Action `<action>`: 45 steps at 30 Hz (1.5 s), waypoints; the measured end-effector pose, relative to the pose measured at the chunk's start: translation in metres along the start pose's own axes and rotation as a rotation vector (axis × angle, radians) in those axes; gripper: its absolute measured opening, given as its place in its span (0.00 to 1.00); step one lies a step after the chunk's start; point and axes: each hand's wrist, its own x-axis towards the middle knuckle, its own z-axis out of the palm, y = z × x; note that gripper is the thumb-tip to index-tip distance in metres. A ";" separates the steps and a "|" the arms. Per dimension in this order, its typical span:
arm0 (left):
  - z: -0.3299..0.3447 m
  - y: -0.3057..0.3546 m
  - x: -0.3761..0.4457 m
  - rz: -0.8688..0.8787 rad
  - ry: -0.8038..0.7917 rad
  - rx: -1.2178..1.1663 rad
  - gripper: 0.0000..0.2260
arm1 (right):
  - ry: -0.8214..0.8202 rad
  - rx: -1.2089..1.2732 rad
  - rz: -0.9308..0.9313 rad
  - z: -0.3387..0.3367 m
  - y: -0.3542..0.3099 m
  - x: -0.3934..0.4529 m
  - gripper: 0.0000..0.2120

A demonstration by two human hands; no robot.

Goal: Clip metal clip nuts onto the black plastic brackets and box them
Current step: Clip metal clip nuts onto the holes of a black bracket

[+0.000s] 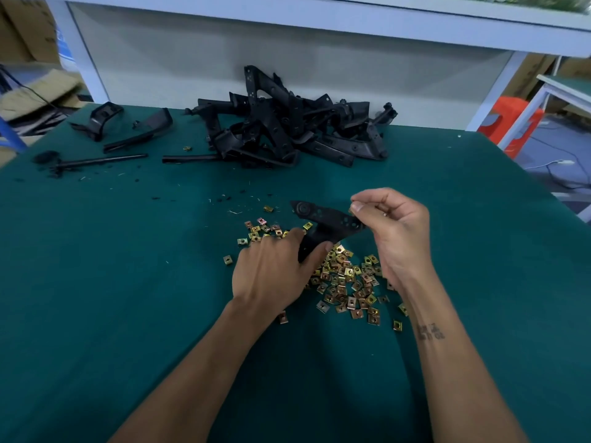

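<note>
Left grip: left hand (pixel 271 270) grasps a black plastic bracket (pixel 326 222) by its lower leg, thumb curled over the near edge and fingers wrapped behind it.
Right grip: right hand (pixel 395 225) pinches one clip nut (pixel 351 210) between thumb and forefinger, right at the upper edge of the bracket's right arm; the other fingers are curled in.
Bracket: held low over the desk, flat side up, its round-ended arm pointing up-left and its holed arm reaching right to the right hand.
Loose clip nuts (pixel 345 279): a scatter of brass-coloured square nuts on the desk, directly under and between the two hands, thickest below the bracket; some lie beyond the left hand's fingertips, and strays lie near both wrists.
Bracket pile (pixel 287 123): a tangled heap of black brackets at the far edge of the desk, against the white back panel.
Other parts: two separate black pieces (pixel 128 126) far left, a thin black rod (pixel 102 160) near them, and one stray nut (pixel 187 149) beside the pile.
Desk (pixel 112 266): green surface, flecked with small black and pale scraps toward the far left.
Surroundings: an orange stool (pixel 508 123) stands off to the right, past the desk.
</note>
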 end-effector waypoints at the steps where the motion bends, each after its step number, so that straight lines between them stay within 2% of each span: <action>1: -0.001 0.000 0.000 -0.005 -0.008 0.001 0.27 | -0.013 -0.020 0.002 0.001 0.001 0.000 0.10; 9: -0.001 0.000 0.001 -0.020 -0.051 -0.022 0.28 | -0.053 -0.021 0.032 0.005 0.005 -0.004 0.07; 19: 0.002 -0.002 -0.001 -0.021 0.003 -0.055 0.24 | 0.098 0.070 -0.043 0.021 0.012 -0.015 0.05; 29: 0.000 -0.002 -0.002 -0.004 -0.003 -0.042 0.23 | 0.214 0.107 -0.058 0.034 0.022 -0.019 0.15; 35: -0.001 -0.002 -0.001 -0.034 -0.015 -0.044 0.26 | 0.148 0.085 -0.094 0.031 0.024 -0.018 0.18; 39: 0.002 -0.006 0.002 -0.106 -0.046 -0.125 0.28 | 0.101 0.200 -0.045 0.028 0.025 -0.016 0.22; 41: 0.002 -0.009 0.005 -0.183 -0.036 -0.241 0.29 | 0.079 0.124 -0.118 0.024 0.025 -0.014 0.23; 42: 0.001 -0.011 0.006 -0.232 -0.015 -0.319 0.29 | 0.082 0.009 -0.163 0.021 0.025 -0.013 0.21; 45: -0.001 -0.014 0.007 -0.348 0.055 -0.512 0.31 | 0.053 -0.509 -0.249 0.006 0.025 -0.009 0.11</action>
